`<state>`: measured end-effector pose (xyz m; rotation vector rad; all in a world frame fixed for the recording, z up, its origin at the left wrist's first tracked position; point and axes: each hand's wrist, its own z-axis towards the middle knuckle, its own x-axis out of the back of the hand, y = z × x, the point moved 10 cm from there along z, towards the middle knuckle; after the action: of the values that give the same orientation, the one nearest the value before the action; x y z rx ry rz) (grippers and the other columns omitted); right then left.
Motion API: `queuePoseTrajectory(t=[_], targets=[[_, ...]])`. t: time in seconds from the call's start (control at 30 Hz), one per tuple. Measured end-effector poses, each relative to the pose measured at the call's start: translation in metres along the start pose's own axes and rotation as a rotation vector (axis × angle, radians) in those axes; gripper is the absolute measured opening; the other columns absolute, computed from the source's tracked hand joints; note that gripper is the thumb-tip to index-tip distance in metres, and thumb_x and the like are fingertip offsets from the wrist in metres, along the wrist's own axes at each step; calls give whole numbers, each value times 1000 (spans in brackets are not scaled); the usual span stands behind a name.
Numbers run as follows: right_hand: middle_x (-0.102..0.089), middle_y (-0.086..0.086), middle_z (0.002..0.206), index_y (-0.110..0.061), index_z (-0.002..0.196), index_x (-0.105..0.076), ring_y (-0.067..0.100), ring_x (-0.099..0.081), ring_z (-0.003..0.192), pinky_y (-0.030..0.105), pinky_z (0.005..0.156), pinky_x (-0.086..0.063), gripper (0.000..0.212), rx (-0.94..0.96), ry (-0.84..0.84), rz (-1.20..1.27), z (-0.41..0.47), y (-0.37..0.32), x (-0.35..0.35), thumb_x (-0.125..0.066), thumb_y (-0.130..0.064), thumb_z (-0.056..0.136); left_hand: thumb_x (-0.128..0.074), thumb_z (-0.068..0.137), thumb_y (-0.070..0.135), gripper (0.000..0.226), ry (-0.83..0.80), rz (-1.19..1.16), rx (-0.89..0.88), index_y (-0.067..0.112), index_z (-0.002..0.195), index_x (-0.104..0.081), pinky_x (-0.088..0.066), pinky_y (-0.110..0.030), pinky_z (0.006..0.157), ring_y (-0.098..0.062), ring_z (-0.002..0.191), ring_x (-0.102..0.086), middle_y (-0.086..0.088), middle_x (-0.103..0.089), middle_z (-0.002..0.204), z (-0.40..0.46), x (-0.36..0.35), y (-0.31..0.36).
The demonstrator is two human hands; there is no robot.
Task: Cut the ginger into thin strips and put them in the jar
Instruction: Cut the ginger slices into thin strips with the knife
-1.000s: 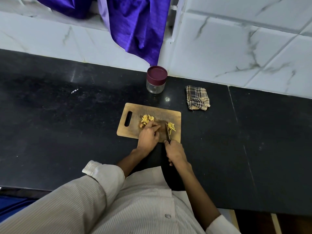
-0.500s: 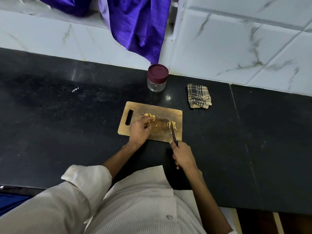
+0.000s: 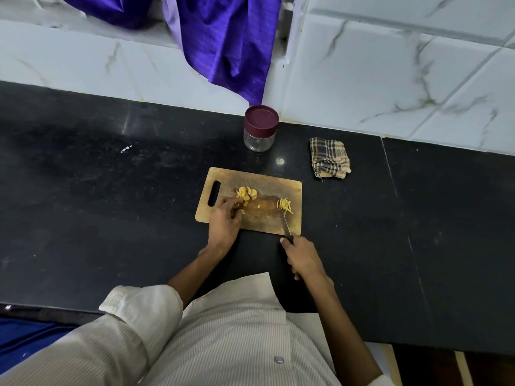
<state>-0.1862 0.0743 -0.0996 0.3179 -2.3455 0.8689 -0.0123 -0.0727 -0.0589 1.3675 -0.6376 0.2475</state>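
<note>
Ginger slices (image 3: 246, 193) sit at your left hand's (image 3: 224, 222) curled fingertips; your right hand (image 3: 303, 257) grips the knife (image 3: 284, 223), tip at the strips (image 3: 285, 205).

You are standing in a home kitchen. A black polished stone worktop (image 3: 83, 190) runs across the frame, backed by white marble-look wall tiles (image 3: 390, 79) along the top. At the centre lies a worn wooden cutting board (image 3: 259, 179) with sliced ginger (image 3: 246, 193) on it. Above it stands a glass jar (image 3: 260, 128) with a maroon lid; to its right lies a folded checked dishcloth (image 3: 330, 158). Purple cloth (image 3: 228, 43) hangs from a ledge at top centre.
</note>
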Motion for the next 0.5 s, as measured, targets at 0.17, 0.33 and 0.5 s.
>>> queuePoseTrajectory(t=[0.17, 0.33, 0.5], targets=[[-59, 10, 86, -11, 109, -56, 22, -58, 56, 30, 43, -51, 33, 55, 36, 36, -1, -4, 4, -42, -40, 104, -61, 89, 3, 31, 4, 37, -42, 8, 120, -63, -48, -11, 78, -6, 79, -50, -3, -52, 115, -4, 1, 7], [-56, 9, 88, -12, 109, -55, 20, -54, 58, 28, 43, -48, 36, 58, -46, -1, -2, -1, -6, -41, -44, 103, -57, 91, 3, 30, -72, 51, -54, 7, 121, -62, -42, -5, 79, -5, 80, -51, 4, -46, 111, -11, -11, 14], [-56, 7, 84, -13, 105, -59, 25, -54, 69, 41, 58, -56, 38, 45, -2, -17, 2, 6, 10, -42, -46, 102, -58, 90, 3, 29, -138, 57, -49, 8, 119, -63, -39, -1, 69, -1, 72, -48, 3, -49, 111, -17, -25, 8]])
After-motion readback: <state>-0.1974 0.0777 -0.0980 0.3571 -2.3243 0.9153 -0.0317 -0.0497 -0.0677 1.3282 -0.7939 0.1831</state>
